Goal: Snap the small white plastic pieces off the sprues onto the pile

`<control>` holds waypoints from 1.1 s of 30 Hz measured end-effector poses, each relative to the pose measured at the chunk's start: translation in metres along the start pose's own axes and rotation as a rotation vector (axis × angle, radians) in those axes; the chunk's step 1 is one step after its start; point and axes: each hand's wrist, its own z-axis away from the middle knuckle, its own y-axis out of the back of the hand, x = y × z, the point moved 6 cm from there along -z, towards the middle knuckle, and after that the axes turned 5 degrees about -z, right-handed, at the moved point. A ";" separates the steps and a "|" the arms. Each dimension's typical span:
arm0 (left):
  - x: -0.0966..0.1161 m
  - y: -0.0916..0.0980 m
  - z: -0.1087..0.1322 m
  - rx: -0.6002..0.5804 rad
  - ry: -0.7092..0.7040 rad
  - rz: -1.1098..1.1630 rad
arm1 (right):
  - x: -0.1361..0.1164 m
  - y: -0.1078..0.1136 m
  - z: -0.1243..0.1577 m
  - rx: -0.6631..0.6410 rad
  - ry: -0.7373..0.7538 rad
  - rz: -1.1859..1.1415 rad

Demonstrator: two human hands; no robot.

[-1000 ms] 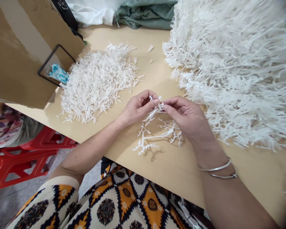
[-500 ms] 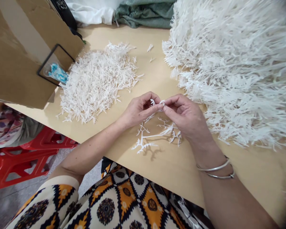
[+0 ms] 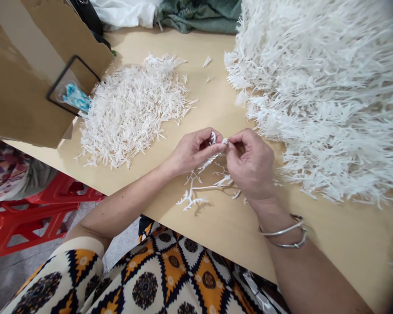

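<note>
The flat pile of short white plastic sprigs (image 3: 131, 109) lies on the tan wooden bench (image 3: 216, 104), well left of the work. Your left hand (image 3: 191, 150) and right hand (image 3: 250, 163) meet fingertip to fingertip, both pinching the top of the white branching plastic stem (image 3: 209, 186). Its lower forks rest on the bench, probably bearing its weight. The tall heap of long white plastic branches (image 3: 321, 96) stands just right.

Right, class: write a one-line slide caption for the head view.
Left hand and right hand pinch a white branched sprig over the table.

Bright, even light; warped, blurred edges
</note>
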 end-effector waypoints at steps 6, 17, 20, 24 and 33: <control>-0.002 0.000 -0.001 -0.043 0.011 0.117 | -0.002 -0.001 -0.002 -0.012 0.020 -0.007; 0.001 0.006 -0.002 0.118 0.022 0.163 | 0.016 0.001 -0.002 -0.123 -0.160 -0.322; 0.000 0.006 -0.003 0.125 0.034 0.172 | 0.014 -0.002 -0.001 -0.174 -0.158 -0.469; 0.001 0.005 -0.004 0.115 0.041 0.161 | 0.012 -0.003 -0.001 -0.153 -0.153 -0.368; 0.005 0.002 0.000 0.057 -0.028 0.005 | 0.000 0.003 0.002 -0.001 -0.150 -0.115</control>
